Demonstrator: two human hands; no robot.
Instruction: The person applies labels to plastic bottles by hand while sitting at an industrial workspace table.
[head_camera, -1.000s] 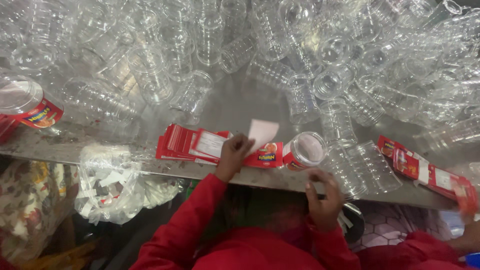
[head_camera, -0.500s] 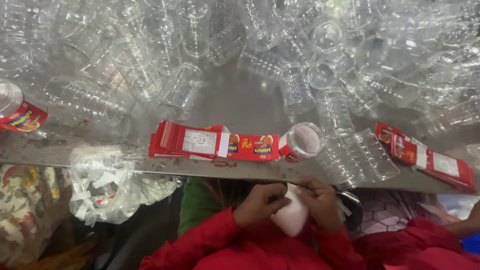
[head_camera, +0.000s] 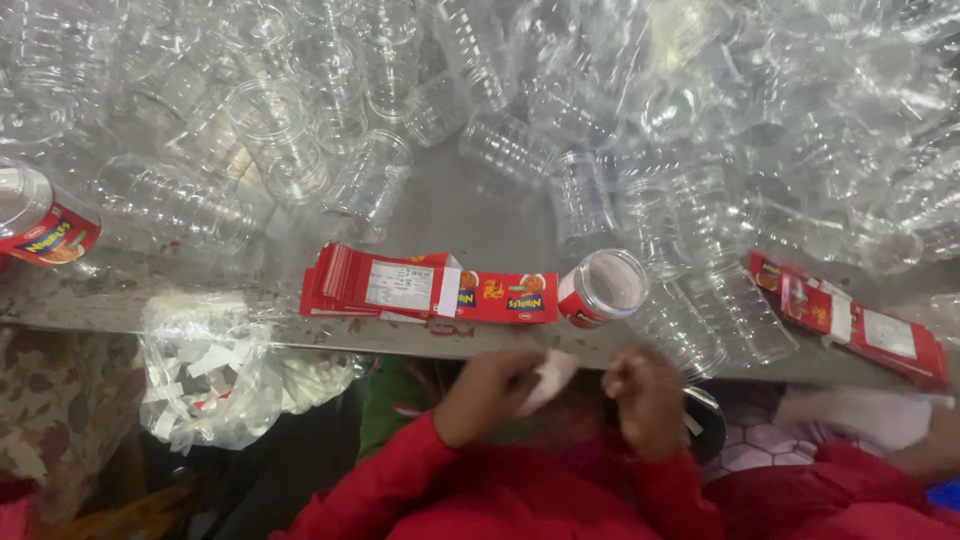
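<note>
Both hands are down below the table edge (head_camera: 120, 322), in front of the red sleeves. Left hand (head_camera: 490, 390) is curled, fingertips pinching a small white slip (head_camera: 548, 378), probably label backing; motion blur, so grip detail is soft. Right hand (head_camera: 645, 390) sits just beside it, fingers bunched near the slip's far end; cannot tell if it actually touches the slip or holds anything. Directly above on the table: a flat stack of red labels (head_camera: 420, 290), and right next to it a clear jar (head_camera: 603, 288) on its side, already wearing a red label, mouth facing the camera. Behind those, a big heap of bare clear plastic jars (head_camera: 520, 110). Another labelled jar (head_camera: 40, 222) far left, second label stack (head_camera: 850, 320) far right. A clear bag of white scraps (head_camera: 215, 375) hangs off the edge at left.
</note>
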